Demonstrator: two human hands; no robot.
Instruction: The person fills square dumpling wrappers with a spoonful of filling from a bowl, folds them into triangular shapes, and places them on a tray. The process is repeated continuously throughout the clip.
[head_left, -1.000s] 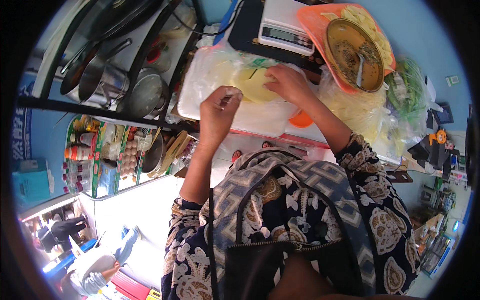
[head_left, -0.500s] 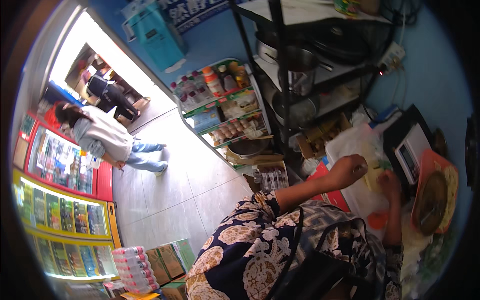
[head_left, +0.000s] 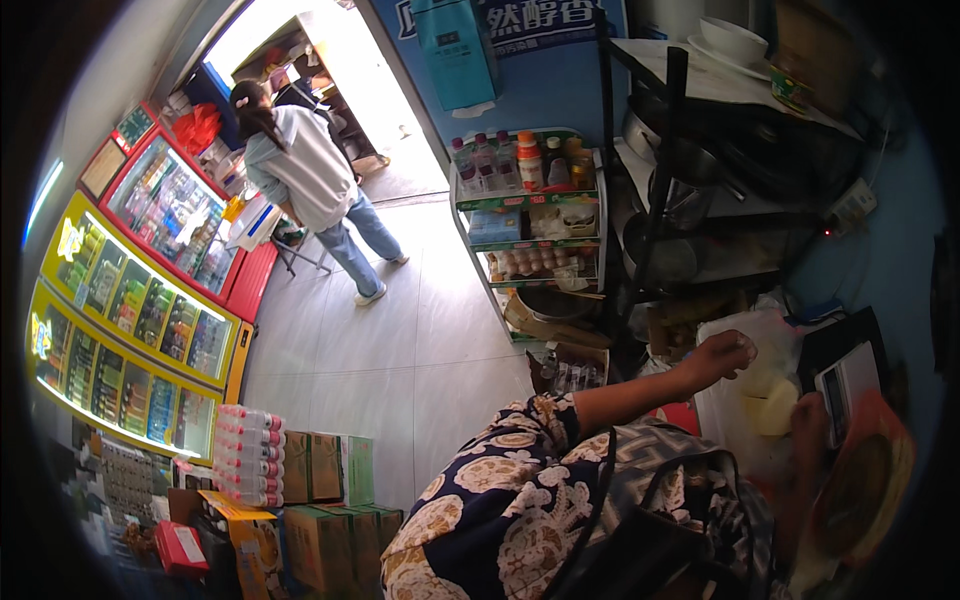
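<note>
My left hand [head_left: 722, 358] is raised over a white plastic-covered surface [head_left: 715, 410], its fingers curled together; whatever they may hold does not show. Below and to its right lies a pale yellow piece [head_left: 770, 408], smooth and rounded, its kind unclear. Close to the right side of that piece is my right hand [head_left: 808, 435], dark and smeared, so its fingers cannot be made out. A white device with a dark screen [head_left: 838, 398] stands just beyond it. An orange-rimmed tray [head_left: 893, 425] with a brown round thing in it is at the far right.
A black shelf rack [head_left: 665, 150] with pots rises ahead. Beside it stands a rack of bottles and eggs [head_left: 530, 215]. Lit drink coolers [head_left: 130, 300] line the left, with bottle packs [head_left: 250, 455] and cartons [head_left: 325, 465] nearby. A person [head_left: 310, 170] stands near the doorway.
The whole view has swung, bringing more of the coolers and cartons in. My right hand has shifted nearer to me along the pale yellow piece. My left hand stays raised with curled fingers.
</note>
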